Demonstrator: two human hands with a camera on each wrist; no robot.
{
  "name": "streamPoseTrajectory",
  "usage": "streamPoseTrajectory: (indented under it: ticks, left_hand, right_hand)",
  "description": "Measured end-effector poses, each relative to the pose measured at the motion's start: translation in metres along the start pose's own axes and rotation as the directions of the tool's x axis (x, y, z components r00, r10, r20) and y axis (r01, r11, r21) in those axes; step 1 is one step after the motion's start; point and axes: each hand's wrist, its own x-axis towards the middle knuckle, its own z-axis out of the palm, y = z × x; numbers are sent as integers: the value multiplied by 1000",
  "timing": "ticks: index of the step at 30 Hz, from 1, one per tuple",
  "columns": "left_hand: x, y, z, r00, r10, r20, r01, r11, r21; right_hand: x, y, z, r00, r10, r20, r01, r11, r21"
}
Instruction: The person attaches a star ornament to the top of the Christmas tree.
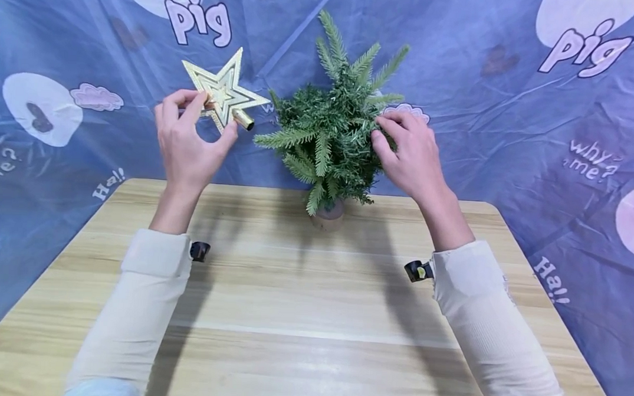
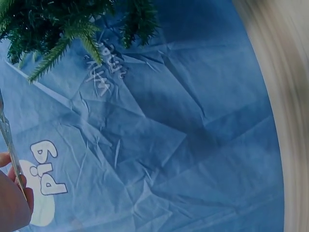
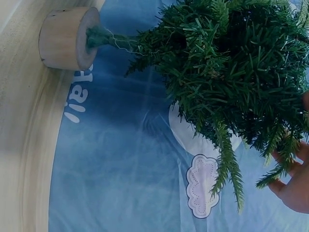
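A gold star tree topper (image 1: 227, 93) with a short tube at its base is held between the thumb and fingers of my left hand (image 1: 189, 139), left of the small artificial Christmas tree (image 1: 332, 139). Only an edge of the star (image 2: 13, 157) shows in the left wrist view, beside part of the hand (image 2: 12, 205). At the tree's right side, my right hand (image 1: 411, 152) grips the outer greenery with thumb and fingertips. Branches partly cover those fingers in the right wrist view. The tree stands upright on a round wooden base (image 3: 65, 38).
The wooden table (image 1: 290, 315) has its far edge just behind the tree base. Behind it hangs a blue printed cloth (image 1: 281, 37), which also covers both sides. A dark camera (image 1: 200, 251) sits at the left wrist, another camera (image 1: 416, 271) at the right.
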Motion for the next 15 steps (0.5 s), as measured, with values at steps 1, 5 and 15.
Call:
streamPoseTrajectory:
  ticks: [1,5,15]
  left_hand:
    - [0,1,1,1000,-1,-3,1,1000,-1]
    - [2,6,4,1000,-2,-3,2,1000,-2]
    - [9,19,13,999,29,-14,-30,999,-15]
  right_hand:
    - [0,0,0,1000,-3,-1,3,1000,-2]
    - [0,0,0,1000,-11,3,11,1000,-11]
    - [0,0,0,1000,3,9,-3,1000,3]
